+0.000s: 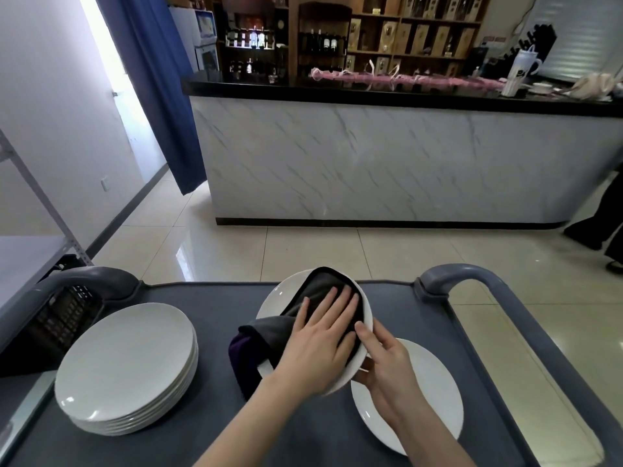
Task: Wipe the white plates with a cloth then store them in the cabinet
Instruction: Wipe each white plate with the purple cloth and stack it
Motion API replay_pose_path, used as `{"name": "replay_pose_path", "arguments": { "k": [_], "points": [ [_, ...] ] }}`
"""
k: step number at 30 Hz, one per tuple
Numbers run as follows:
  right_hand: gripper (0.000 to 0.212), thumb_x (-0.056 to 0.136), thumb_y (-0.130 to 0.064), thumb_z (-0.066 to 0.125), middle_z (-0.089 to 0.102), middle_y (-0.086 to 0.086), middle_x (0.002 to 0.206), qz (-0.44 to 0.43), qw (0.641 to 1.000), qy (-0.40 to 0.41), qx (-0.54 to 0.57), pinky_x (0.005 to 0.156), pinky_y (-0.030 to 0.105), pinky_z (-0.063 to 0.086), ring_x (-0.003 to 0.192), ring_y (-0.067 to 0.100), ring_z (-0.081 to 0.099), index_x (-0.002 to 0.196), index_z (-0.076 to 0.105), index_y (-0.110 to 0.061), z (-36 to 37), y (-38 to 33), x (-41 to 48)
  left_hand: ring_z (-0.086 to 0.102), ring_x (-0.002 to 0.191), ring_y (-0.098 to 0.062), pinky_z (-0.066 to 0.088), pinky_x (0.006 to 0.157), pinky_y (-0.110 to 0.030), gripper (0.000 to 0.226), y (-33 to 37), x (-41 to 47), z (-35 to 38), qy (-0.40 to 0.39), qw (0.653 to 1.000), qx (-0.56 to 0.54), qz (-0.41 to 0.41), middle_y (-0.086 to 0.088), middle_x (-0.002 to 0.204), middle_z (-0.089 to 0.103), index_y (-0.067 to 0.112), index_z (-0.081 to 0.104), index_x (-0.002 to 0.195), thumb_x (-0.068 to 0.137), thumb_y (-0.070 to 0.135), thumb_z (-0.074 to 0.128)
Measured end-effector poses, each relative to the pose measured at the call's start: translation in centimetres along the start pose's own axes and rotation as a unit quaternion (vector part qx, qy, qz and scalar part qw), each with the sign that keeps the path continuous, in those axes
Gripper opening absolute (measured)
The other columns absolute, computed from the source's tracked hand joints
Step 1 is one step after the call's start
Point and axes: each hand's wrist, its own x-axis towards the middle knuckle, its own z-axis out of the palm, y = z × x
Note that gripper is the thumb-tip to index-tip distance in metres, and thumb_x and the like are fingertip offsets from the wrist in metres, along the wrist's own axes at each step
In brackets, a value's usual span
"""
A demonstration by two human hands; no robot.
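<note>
Now left hand (320,342) flat on dark cloth (323,284) over round glossy plate (279,298); right hand (387,369) grips rim.

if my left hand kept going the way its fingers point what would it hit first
The left hand lies flat on the dark cloth, fingers aimed forward and slightly right. Sliding on, it would probably meet the far rim of the held white plate first.

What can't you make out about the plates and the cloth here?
Head view:
- Held plate: most of its face is hidden by the cloth and left hand.
- Right hand: most fingers hidden behind that plate.
- Plate on the cart: partly covered by the right hand and forearm.
- Plate stack: rims too blurred to count.
</note>
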Motion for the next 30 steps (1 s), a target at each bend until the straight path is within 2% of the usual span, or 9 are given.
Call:
{"name": "replay_pose_path", "arguments": {
  "k": [3, 9, 12, 15, 20, 25, 30],
  "points": [
    [0.025, 0.096, -0.02, 0.059, 0.074, 0.012, 0.11, 0.007, 1.0, -0.001, -0.014, 0.068, 0.039, 0.058, 0.091, 0.028, 0.073, 0.116, 0.073, -0.027, -1.0, -0.2, -0.5, -0.016, 0.148, 0.0, -0.009, 0.122, -0.043, 0.058, -2.1, 0.5, -0.2, -0.009, 0.999, 0.006, -0.041, 0.026, 0.159, -0.014, 0.041, -0.003, 0.155, 0.103, 0.049, 0.021],
    [0.024, 0.09, -0.017, 0.064, 0.076, 0.01, 0.104, -0.017, 0.999, 0.044, 0.003, 0.064, 0.039, 0.058, 0.079, 0.023, 0.072, 0.109, 0.076, -0.027, -2.4, -0.6, -0.7, -0.009, 0.15, -0.003, 0.001, 0.123, -0.035, 0.06, -4.0, -1.8, 0.4, 0.007, 0.996, 0.026, -0.081, 0.02, 0.162, -0.007, 0.039, 0.0, 0.156, 0.102, 0.051, 0.023],
    [0.024, 0.09, -0.015, 0.065, 0.076, 0.007, 0.101, -0.037, 0.997, 0.073, 0.014, 0.062, 0.039, 0.058, 0.077, 0.022, 0.073, 0.105, 0.077, -0.029, -3.1, -1.4, -0.3, -0.012, 0.149, -0.001, -0.003, 0.122, -0.028, 0.06, -3.8, -3.9, 0.8, 0.018, 0.995, -0.01, -0.1, 0.022, 0.161, -0.008, 0.04, -0.003, 0.153, 0.102, 0.047, 0.028],
    [0.023, 0.09, -0.015, 0.065, 0.076, 0.005, 0.103, -0.052, 0.995, 0.084, 0.02, 0.061, 0.036, 0.058, 0.079, 0.02, 0.073, 0.105, 0.076, -0.029, -3.1, -1.9, 0.1, -0.018, 0.147, 0.001, -0.011, 0.121, -0.027, 0.055, -2.3, -5.9, 0.9, 0.008, 0.995, -0.055, -0.079, 0.029, 0.156, -0.013, 0.045, -0.008, 0.147, 0.105, 0.039, 0.027],
    [0.021, 0.093, -0.016, 0.064, 0.074, 0.008, 0.11, -0.046, 0.997, 0.057, 0.025, 0.064, 0.036, 0.058, 0.085, 0.023, 0.073, 0.111, 0.073, -0.021, -1.5, -1.7, 0.2, -0.026, 0.142, 0.007, -0.015, 0.12, -0.036, 0.055, 0.7, -6.5, 0.7, 0.003, 0.997, -0.065, -0.048, 0.032, 0.155, -0.017, 0.048, -0.012, 0.147, 0.106, 0.034, 0.022],
    [0.027, 0.098, -0.016, 0.056, 0.075, 0.01, 0.11, -0.032, 0.999, 0.008, -0.01, 0.065, 0.037, 0.058, 0.098, 0.029, 0.072, 0.12, 0.07, -0.025, 0.7, -0.7, -0.8, -0.022, 0.146, 0.0, -0.007, 0.122, -0.037, 0.058, 1.0, -3.8, -0.4, 0.014, 0.998, -0.06, -0.027, 0.023, 0.16, -0.016, 0.041, -0.014, 0.15, 0.106, 0.032, 0.023],
    [0.028, 0.097, -0.016, 0.057, 0.075, 0.011, 0.109, -0.012, 0.999, -0.02, -0.035, 0.065, 0.035, 0.057, 0.094, 0.027, 0.073, 0.118, 0.072, -0.028, 0.9, 0.0, -2.1, -0.02, 0.146, 0.0, -0.006, 0.121, -0.038, 0.059, -1.4, -1.3, -1.4, 0.034, 0.997, -0.05, -0.043, 0.023, 0.161, -0.014, 0.041, -0.007, 0.153, 0.104, 0.04, 0.025]
  ]
}}
